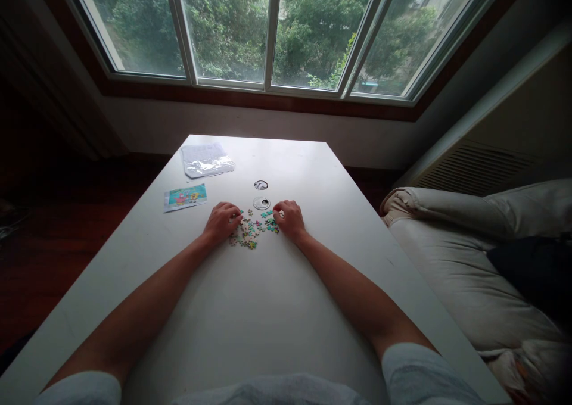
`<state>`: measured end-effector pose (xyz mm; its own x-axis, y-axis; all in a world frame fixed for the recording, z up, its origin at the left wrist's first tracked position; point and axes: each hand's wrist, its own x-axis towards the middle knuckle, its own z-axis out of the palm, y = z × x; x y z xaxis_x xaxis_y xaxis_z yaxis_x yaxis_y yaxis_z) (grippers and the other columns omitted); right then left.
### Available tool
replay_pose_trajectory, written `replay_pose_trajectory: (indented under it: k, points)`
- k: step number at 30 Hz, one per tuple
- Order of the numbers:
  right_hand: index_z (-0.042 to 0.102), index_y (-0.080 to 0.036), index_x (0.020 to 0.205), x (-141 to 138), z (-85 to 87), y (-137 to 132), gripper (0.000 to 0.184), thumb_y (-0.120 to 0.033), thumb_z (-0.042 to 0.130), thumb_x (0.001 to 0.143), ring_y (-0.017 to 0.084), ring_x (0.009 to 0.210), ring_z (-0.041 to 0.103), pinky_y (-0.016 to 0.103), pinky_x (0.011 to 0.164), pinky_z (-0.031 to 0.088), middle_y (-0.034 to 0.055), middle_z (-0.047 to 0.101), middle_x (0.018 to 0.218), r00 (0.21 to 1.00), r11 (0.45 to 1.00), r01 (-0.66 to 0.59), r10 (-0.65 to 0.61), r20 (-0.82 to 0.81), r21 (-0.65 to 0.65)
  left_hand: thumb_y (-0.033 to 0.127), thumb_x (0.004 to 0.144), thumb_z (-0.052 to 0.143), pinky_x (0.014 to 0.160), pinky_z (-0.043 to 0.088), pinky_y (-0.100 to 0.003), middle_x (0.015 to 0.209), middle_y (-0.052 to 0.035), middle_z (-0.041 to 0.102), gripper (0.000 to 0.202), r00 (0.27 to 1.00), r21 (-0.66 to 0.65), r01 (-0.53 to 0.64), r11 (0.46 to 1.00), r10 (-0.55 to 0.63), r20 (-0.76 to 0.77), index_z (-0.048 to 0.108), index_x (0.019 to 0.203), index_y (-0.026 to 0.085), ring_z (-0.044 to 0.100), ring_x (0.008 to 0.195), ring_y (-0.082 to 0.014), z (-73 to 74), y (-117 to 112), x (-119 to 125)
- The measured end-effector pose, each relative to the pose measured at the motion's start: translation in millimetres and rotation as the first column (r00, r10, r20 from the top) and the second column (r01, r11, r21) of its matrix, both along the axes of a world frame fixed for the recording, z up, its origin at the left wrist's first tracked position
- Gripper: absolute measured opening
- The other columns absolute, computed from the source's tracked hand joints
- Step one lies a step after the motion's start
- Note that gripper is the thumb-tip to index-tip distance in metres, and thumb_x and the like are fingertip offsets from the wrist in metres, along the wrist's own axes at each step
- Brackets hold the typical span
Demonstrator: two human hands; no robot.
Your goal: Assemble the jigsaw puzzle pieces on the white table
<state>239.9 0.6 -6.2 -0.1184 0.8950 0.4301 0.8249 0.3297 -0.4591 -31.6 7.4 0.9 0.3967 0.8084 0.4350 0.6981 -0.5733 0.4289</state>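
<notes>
Small jigsaw pieces (250, 229), mostly green, teal and pinkish, lie loose in a heap on the white table (250, 310). At the heap's left side is my left hand (221, 221), thumb and fingertips pinched at a small greenish jigsaw piece. My right hand (290, 219) faces it from the right, fingers curled down and closed on a teal jigsaw piece at the heap's edge. The fingers partly hide both pieces. Just beyond the hands are two round black-and-white discs (261, 203), one behind the other.
A colourful cartoon picture card (185, 198) lies left of my hands. Behind it rests a clear plastic bag (206, 159) with white paper. A window (268, 36) spans the wall beyond the table. To the right stands a pale sofa (447, 262) with dark cloth on it.
</notes>
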Motion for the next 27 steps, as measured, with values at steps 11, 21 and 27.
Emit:
replay_pose_trajectory:
  k: [11,21,27]
  points:
    - [0.069,-0.026,0.113,-23,14.7,-26,0.025,-0.028,0.065,0.088,0.026,0.106,0.051,0.041,0.095,0.036,0.0071,0.066,0.109,0.833,0.851,-0.525,0.511,0.215,0.014,0.016,0.078,0.062,0.105,0.044,-0.045,0.111,-0.0041,0.069,0.019,0.998,-0.017,0.065,0.998,-0.065,-0.02,0.072,0.091,0.026,0.054,0.117,-0.0269,2.1,-3,1]
    - [0.07,-0.026,0.098,-21,16.7,-27,0.01,-0.029,0.063,0.091,0.024,0.104,0.051,0.039,0.095,0.037,0.0067,0.065,0.107,0.831,0.853,-0.521,0.507,0.229,0.006,0.029,0.088,0.063,0.103,0.045,-0.045,0.112,-0.0059,0.069,0.01,0.997,-0.022,0.076,0.997,-0.076,-0.017,0.072,0.09,0.025,0.054,0.116,-0.0261,-0.5,-2,1]
    - [0.07,-0.025,0.095,-20,11.1,-22,0.011,-0.027,0.06,0.095,0.023,0.104,0.052,0.038,0.093,0.038,0.0063,0.066,0.106,0.835,0.852,-0.523,0.507,0.213,0.022,0.03,0.09,0.061,0.103,0.045,-0.044,0.11,-0.0054,0.069,0.012,0.998,-0.008,0.067,0.998,-0.068,-0.019,0.072,0.089,0.024,0.055,0.114,-0.0255,-0.8,-1,1]
